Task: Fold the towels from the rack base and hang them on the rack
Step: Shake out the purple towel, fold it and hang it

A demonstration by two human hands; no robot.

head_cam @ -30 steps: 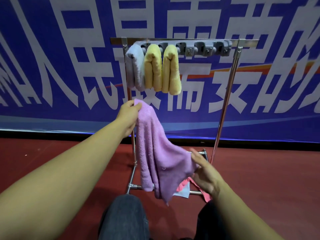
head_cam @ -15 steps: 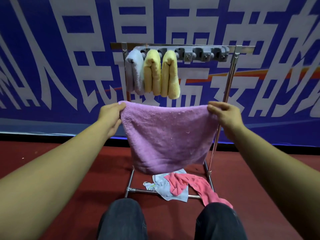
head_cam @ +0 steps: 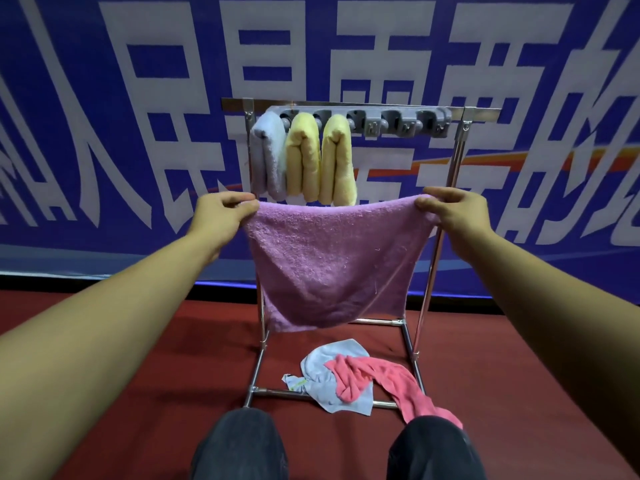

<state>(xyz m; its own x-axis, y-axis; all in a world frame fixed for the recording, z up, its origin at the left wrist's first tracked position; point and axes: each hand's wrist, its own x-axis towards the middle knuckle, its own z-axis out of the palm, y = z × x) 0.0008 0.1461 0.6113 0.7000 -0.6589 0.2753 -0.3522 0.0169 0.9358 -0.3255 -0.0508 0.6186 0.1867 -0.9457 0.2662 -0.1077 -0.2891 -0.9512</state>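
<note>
A dark red floor is seen below a blue banner. A metal rack is stood on it, its base formed by a rectangle of thin tubes. Within that base, a crumpled light blue towel is laid on the floor, draped over the near tube. A pink towel is heaped partly on the blue one and is trailed over the near tube at its right end.
</note>
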